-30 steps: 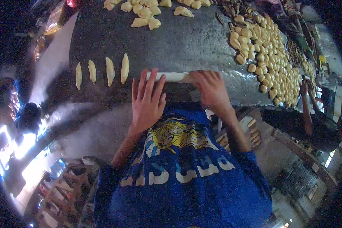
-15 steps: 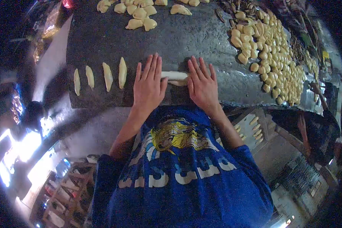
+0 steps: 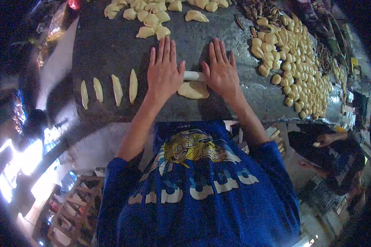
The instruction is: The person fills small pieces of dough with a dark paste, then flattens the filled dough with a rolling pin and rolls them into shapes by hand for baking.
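A white rolling pin (image 3: 193,75) lies across the dark tabletop, its ends covered by my palms. My left hand (image 3: 164,74) rests flat on its left end, fingers stretched out and pointing away from me. On the right end lies my right hand (image 3: 221,74), also flat with straight fingers. Just on my side of the pin, a flattened piece of dough (image 3: 193,89) shows between my wrists. To the left of my left hand, several slim rolled dough pieces stand in a row, the nearest being a long dough roll (image 3: 133,86).
Several dough lumps (image 3: 151,19) lie at the table's far side, with a single dough piece (image 3: 196,16) beside them. A large spread of dough balls (image 3: 297,70) covers the right side. Another person (image 3: 334,152) is at the lower right, below the table edge.
Both my hands have slid forward with the rolling pin, away from me. The dough under it now shows as a wider flat piece. The other person at right has leaned in.
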`<state>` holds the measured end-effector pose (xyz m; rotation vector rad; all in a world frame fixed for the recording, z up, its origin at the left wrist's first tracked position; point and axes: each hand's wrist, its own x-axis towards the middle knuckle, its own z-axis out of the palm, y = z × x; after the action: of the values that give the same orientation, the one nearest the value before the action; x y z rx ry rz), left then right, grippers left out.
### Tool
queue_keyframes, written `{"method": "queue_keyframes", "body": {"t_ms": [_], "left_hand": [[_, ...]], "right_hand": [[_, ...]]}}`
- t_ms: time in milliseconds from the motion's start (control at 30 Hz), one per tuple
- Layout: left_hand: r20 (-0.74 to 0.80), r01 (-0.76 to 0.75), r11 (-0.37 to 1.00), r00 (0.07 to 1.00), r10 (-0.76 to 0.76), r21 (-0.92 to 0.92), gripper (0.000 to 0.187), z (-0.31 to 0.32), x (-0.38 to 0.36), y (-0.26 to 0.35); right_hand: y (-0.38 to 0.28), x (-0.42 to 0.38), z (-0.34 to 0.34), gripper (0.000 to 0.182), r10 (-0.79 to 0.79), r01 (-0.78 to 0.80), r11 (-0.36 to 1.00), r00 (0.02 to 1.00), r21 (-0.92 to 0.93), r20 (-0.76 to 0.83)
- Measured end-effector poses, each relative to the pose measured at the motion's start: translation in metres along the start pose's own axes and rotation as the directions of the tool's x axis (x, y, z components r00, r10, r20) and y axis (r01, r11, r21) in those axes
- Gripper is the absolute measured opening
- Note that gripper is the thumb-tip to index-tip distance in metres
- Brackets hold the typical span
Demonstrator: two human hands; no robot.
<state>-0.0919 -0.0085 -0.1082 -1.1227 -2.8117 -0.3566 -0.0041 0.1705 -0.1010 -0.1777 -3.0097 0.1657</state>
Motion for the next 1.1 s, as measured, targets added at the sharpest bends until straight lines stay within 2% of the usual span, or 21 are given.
{"method": "queue_keyframes", "body": {"t_ms": [100, 200, 300, 333, 400, 500, 600, 700, 800, 900, 1100], "left_hand": [[-0.077, -0.023, 0.999, 0.997, 0.025, 0.025, 0.068, 0.005, 0.023, -0.007], [-0.180, -0.054, 0.998, 0.982, 0.059, 0.036, 0.068, 0.015, 0.052, -0.019], [-0.203, -0.062, 0.994, 0.976, 0.080, 0.095, 0.066, 0.021, 0.057, -0.021], [-0.202, -0.053, 0.990, 0.976, 0.079, 0.129, 0.066, 0.020, 0.059, -0.023], [-0.226, -0.047, 0.997, 0.972, 0.060, 0.064, 0.065, 0.014, 0.048, -0.020], [-0.244, -0.053, 0.999, 0.968, 0.052, 0.003, 0.065, 0.013, 0.025, -0.014], [-0.239, -0.057, 0.998, 0.969, 0.058, 0.010, 0.064, 0.006, -0.004, -0.010], [-0.204, -0.092, 0.996, 0.975, 0.093, 0.014, 0.064, 0.001, -0.035, -0.006], [-0.155, -0.143, 0.989, 0.979, 0.136, -0.031, 0.061, 0.000, -0.062, -0.005], [-0.146, -0.188, 0.980, 0.973, 0.177, -0.065, 0.055, -0.006, -0.088, -0.002], [-0.150, -0.264, 0.959, 0.957, 0.248, -0.101, 0.040, -0.001, -0.112, -0.006]], "right_hand": [[0.017, 0.022, 0.020, 0.065, -0.008, 0.008, 1.000, 0.997, 0.000, -0.074], [0.030, 0.048, 0.025, 0.061, -0.035, 0.045, 0.999, 0.960, 0.028, -0.277], [0.032, 0.045, -0.011, 0.062, -0.111, 0.138, 0.906, 0.990, 0.400, -0.092], [0.031, 0.036, -0.024, 0.060, -0.184, 0.180, 0.937, 0.983, 0.299, -0.015], [0.023, 0.002, -0.045, 0.058, -0.287, 0.272, 0.956, 0.943, 0.108, 0.168], [0.014, -0.018, -0.054, 0.053, -0.161, 0.200, 0.979, 0.894, -0.049, 0.418], [0.004, -0.041, -0.046, 0.050, -0.087, 0.059, 0.994, 0.944, 0.097, 0.317], [-0.002, -0.075, -0.020, 0.053, -0.153, 0.145, 0.975, 0.987, 0.169, 0.037], [-0.022, -0.102, -0.020, 0.060, -0.132, 0.139, 0.985, 0.989, 0.102, -0.065], [-0.033, -0.121, -0.021, 0.067, -0.116, 0.126, 0.987, 0.988, 0.103, -0.099], [-0.023, -0.132, -0.016, 0.065, -0.153, 0.161, 0.984, 0.983, 0.073, -0.106]]}}
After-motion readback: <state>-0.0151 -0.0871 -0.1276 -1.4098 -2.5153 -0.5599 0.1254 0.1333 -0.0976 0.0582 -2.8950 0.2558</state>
